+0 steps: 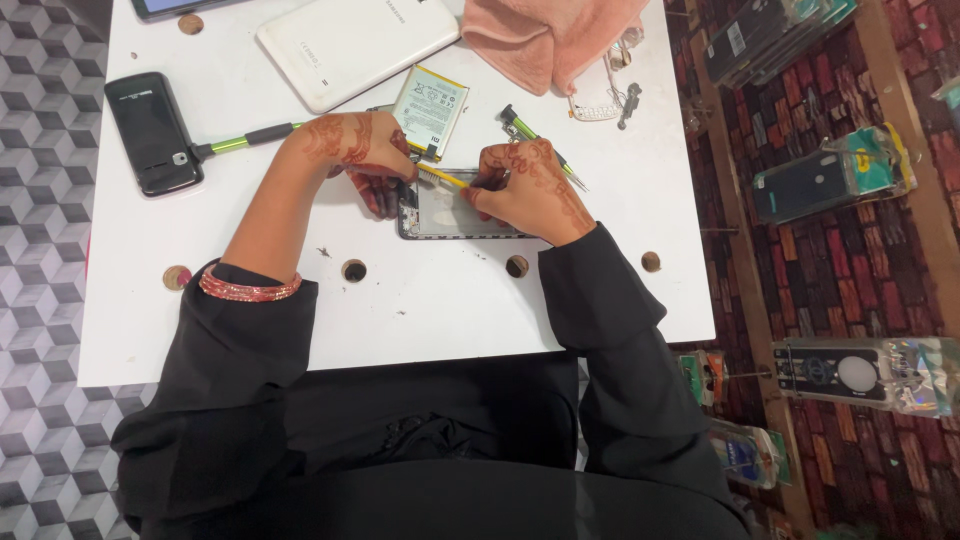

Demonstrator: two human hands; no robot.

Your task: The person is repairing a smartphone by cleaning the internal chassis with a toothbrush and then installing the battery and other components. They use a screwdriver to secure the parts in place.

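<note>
Both arms reach forward in black sleeves, elbows wide, forearms converging toward the middle. The left hand (358, 155) is turned palm-down, henna patterns across its back, fingers curled downward and pressing, thumb tucked under. Red bangles ring the left forearm where the sleeve has ridden up, leaving that forearm bare. The right hand (528, 190) sits close beside it, knuckles up, fingers bunched in a tight pinching grip, wrist bent slightly inward. The right sleeve covers the arm down to the wrist. Hands nearly touching.
</note>
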